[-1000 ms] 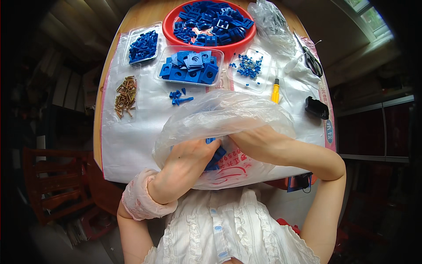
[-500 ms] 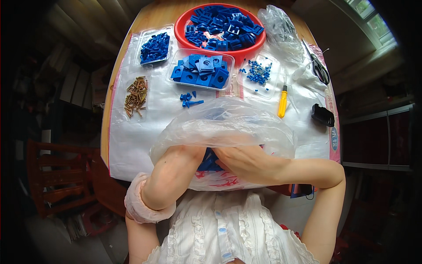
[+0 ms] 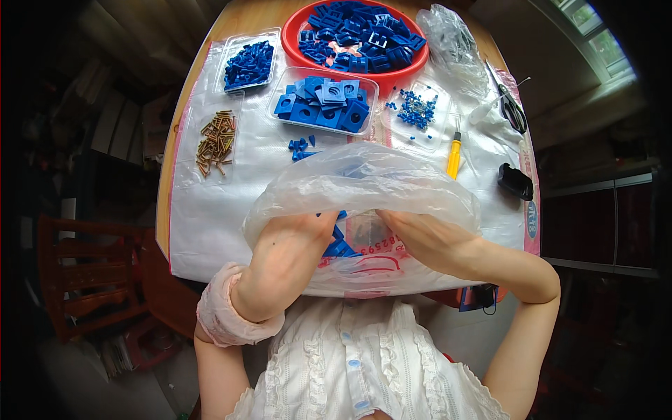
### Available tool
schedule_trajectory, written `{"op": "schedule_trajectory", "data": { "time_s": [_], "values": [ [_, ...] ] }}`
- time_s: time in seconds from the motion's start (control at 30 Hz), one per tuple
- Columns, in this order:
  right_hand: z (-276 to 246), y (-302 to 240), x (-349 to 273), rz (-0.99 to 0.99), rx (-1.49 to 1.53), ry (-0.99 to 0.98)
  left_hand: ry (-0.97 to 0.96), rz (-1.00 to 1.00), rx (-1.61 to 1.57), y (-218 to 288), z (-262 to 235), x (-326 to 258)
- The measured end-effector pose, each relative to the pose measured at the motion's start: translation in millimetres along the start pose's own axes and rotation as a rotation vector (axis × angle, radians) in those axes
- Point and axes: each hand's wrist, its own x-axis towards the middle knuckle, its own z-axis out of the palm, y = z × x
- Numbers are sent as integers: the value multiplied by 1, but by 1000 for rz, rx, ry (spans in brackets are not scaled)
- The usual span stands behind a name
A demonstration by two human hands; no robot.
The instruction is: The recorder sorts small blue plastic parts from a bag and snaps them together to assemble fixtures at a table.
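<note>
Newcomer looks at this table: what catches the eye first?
The red basin heaped with blue parts, at the far end of the table. Nearest the person, a translucent bag, the left hand and right hand partly hidden inside. A yellow-handled screwdriver stands out beyond the bag's right side.

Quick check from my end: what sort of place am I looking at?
Probably a room in a home, with a table used for small-parts work. The red basin of blue plastic pieces and the yellow screwdriver suggest assembly; the wooden chair looks household.
</note>
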Motion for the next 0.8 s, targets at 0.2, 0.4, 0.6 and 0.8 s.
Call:
{"op": "schedule_trajectory", "data": {
  "time_s": [0.2,0.4,0.6,0.8],
  "values": [
    [-50,-56,30,205,18,-147,-70,-96,153,7,14,6],
    [-17,-28,53,-258,-706,322,63,-8,238,8,17,4],
    [-8,-4,20,-338,-1230,315,10,4,218,18,0,-16],
    [-37,-39,29,-254,-592,218,-8,52,244,28,-18,-32]
  ]
}}
